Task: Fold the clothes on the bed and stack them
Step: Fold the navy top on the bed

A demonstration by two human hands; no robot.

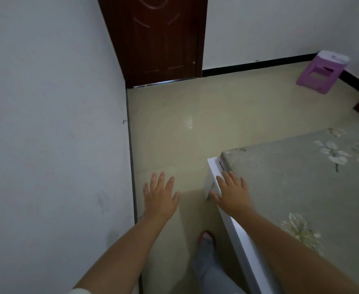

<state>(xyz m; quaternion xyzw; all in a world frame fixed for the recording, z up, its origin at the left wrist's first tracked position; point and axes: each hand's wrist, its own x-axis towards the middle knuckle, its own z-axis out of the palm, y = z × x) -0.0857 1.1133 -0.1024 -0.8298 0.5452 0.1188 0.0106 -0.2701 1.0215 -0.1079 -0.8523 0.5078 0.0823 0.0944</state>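
Grey-green quilted fabric with pale flower prints covers the bed [291, 183], and no clothes lie on the part of it that shows; wherever they are, they sit outside the view, probably farther along the mattress to the right. Both hands are held out flat, fingers spread, gripping nothing: the left hand [160, 197] hangs over the cream floor tiles [195, 124] between the wall [47, 124] and the bed, while the right hand [232, 193] hovers at the white bed frame [216, 177] near its corner; whether it touches the frame I cannot tell. The step in hand looks like getting into position, so the sensible thing is to turn toward the mattress, find the garments, and clear a flat patch of cover for folding before lifting anything. One foot in a red-toed slipper [206, 237] stands close to the frame. A purple stool [320, 73] sits by the far wall beside a dark wooden door [159, 39]. No brand, label or writing can be read anywhere.
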